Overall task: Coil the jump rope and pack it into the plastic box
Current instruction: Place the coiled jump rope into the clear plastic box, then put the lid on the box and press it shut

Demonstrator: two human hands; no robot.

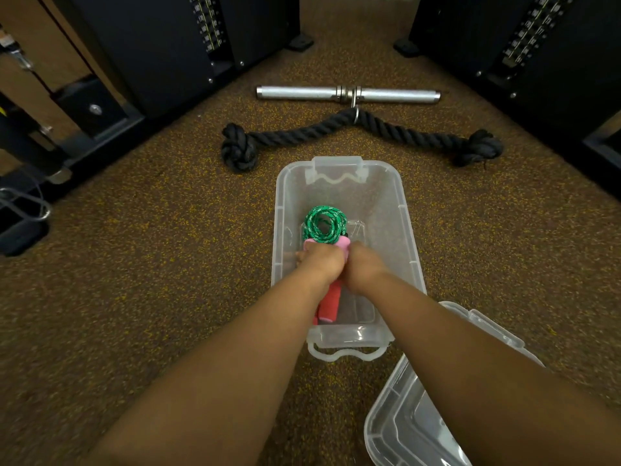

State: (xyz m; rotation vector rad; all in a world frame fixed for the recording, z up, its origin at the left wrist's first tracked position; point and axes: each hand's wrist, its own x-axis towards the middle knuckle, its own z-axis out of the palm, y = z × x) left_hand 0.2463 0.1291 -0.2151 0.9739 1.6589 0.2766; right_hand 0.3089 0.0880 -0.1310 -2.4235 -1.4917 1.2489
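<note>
The clear plastic box (pixel 400 210) stands open on the floor in the middle of the view. Inside it lies the jump rope: a green braided coil (pixel 323 224) at the far end and red-pink foam handles (pixel 330 302) pointing toward me. My left hand (pixel 321 262) and my right hand (pixel 363 268) are both down in the box, side by side, closed around the handles just below the coil. The hands hide the middle of the handles.
The box's clear lid (pixel 416 415) lies at the lower right, partly under my right arm. Beyond the box lie a black knotted rope attachment (pixel 302 136) and a steel bar (pixel 347 94). Black weight-stack machines (pixel 161 45) flank both sides.
</note>
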